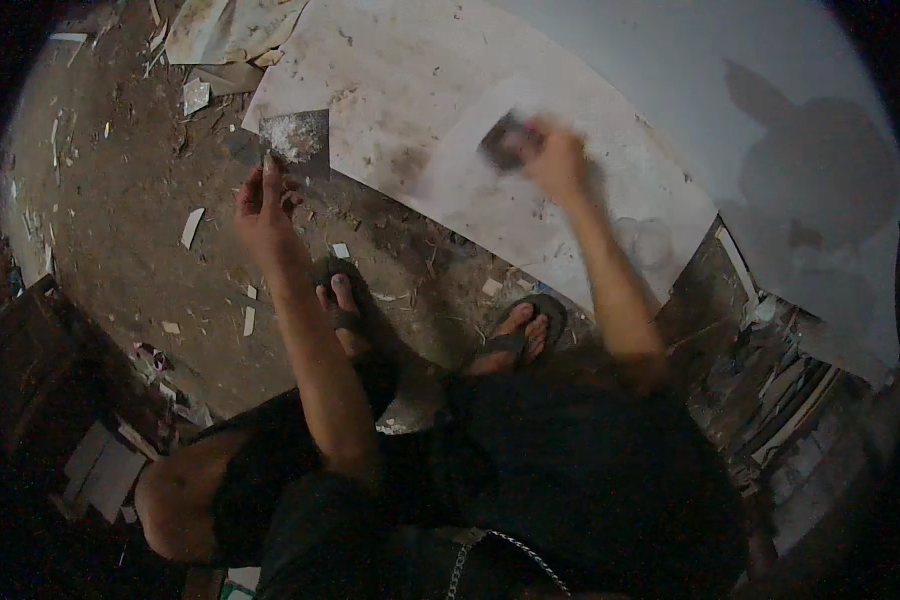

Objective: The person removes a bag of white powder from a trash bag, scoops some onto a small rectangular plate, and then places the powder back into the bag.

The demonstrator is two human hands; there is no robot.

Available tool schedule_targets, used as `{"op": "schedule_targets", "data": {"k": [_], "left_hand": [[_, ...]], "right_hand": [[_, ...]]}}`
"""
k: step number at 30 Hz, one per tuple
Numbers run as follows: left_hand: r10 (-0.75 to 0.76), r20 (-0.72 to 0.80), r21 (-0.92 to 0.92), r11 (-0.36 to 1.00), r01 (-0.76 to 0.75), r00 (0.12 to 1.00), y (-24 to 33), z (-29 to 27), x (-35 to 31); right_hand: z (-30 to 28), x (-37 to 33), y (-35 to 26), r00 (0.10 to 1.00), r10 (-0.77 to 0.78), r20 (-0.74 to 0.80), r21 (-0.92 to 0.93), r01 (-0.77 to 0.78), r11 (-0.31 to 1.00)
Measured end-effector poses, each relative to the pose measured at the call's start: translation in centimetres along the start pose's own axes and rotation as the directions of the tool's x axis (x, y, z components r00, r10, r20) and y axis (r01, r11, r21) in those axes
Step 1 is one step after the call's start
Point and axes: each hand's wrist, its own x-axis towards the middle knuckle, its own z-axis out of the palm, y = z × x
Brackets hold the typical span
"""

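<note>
Over on the left, the brown earthen floor is strewn with pale scraps and splinters. The left hand pinches a dark square plate by its lower edge, white crumbly stuff heaped on top, beside the corner of a big pale board smudged brown. Sandalled feet stand below the board's near edge. Well apart from the left, the right hand, blurred, grips a dark flat piece over the board. Farther right, a grey wall carries a rounded shadow, with long strips stacked near its foot.
</note>
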Motion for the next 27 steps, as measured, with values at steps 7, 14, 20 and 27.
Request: {"op": "schedule_targets", "data": {"k": [7, 14, 20, 27], "left_hand": [[0.019, -0.074, 0.046, 0.999, -0.015, 0.997, 0.2, 0.4, 1.1], [0.006, -0.098, 0.049, 0.999, -0.002, 0.995, 0.1, 1.2, 1.5], [0.060, -0.125, 0.131, 0.990, -0.043, 0.990, -0.6, -0.6, 1.9], [0.074, -0.213, 0.068, 0.996, -0.060, 0.974, 0.8, -0.6, 1.8]], "right_hand": [[-2.7, -7.5, -0.5, 0.984, 0.163, 0.067, 0.358, -0.176, 0.917], [-4.7, -9.5, -0.7, 0.928, 0.329, 0.174, 0.503, -0.371, 0.780], [-3.9, -8.0, -0.7, 0.900, 0.434, 0.039, 0.528, -0.388, 0.756], [-4.1, 0.4, -1.9, 0.872, 0.433, -0.227, 0.528, -0.264, 0.807]]}}
